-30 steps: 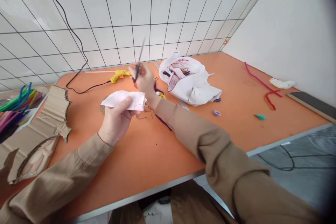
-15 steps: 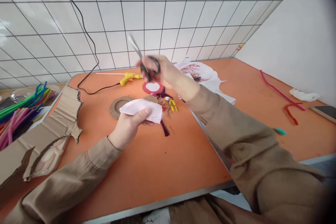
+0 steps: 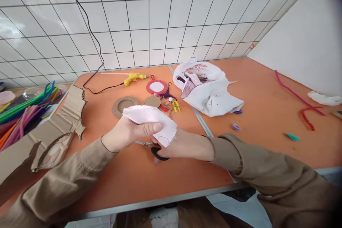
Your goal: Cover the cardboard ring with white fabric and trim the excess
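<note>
Pinched under the thumb of my left hand (image 3: 133,131) is a white cloth piece (image 3: 149,118) with a curved edge and a faint drawn line near its lower right corner. My right hand (image 3: 179,144) is closed on black-handled scissors (image 3: 159,153), just below and partly behind the cloth. The blades point left beneath my left hand, and most of their length is hidden. Behind the cloth lie a cardboard ring (image 3: 116,108), a cardboard disc (image 3: 153,101) and a red-rimmed white disc (image 3: 156,87).
A yellow glue gun (image 3: 133,78) with a black cord lies at the back. White crumpled cloth (image 3: 217,96) rests right of centre. Torn cardboard (image 3: 57,121) and colourful pipe cleaners (image 3: 24,108) are at left; red (image 3: 304,117) and pink ones lie far right.
My right hand has come down from above the table with the scissors to below the cloth. The white cloth in my left hand now appears more spread out. The view has shifted slightly.
</note>
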{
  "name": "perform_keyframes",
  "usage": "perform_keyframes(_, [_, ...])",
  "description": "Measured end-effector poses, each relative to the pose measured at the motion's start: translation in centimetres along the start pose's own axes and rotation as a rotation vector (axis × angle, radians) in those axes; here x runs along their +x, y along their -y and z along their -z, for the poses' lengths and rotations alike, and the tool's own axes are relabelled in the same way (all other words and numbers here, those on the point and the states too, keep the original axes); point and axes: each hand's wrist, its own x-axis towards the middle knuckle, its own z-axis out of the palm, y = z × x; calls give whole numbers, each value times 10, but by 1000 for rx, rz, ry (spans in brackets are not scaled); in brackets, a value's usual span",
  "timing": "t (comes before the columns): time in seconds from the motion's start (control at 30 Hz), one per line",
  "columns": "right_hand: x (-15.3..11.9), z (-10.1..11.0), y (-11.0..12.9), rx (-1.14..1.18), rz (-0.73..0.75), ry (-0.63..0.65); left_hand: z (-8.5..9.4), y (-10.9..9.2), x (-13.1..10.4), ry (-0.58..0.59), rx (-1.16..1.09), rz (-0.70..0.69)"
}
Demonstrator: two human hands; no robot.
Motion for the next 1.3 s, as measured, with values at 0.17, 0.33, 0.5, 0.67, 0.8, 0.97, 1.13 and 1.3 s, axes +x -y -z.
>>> perform_keyframes(0.17, [-2,-11,-1,-786,72,73,-9,20,6,-83,-216,74])
perform_keyframes(0.33, [-2,-12,-3,-930,43,68,-13,30,4,-186,-387,107])
perform_keyframes(0.5, [2,-16,-15,-918,36,8,-13,43,-3,-245,-361,66])
perform_keyframes(0.67, [10,-15,-18,-745,-131,28,-10,60,-4,-253,-386,91])
perform_keyframes(0.8, [13,-8,-18,-577,-124,73,-8,67,-1,-268,-389,111])
perform_keyframes(0.97, [10,0,-13,-405,-53,170,-4,68,0,-250,-347,111])
perform_keyframes(1.13, [11,22,-6,-368,-199,98,5,61,3,-222,-230,11])
perform_keyframes(1.3, [17,45,-3,176,-160,-129,13,55,5,-191,-58,-21])
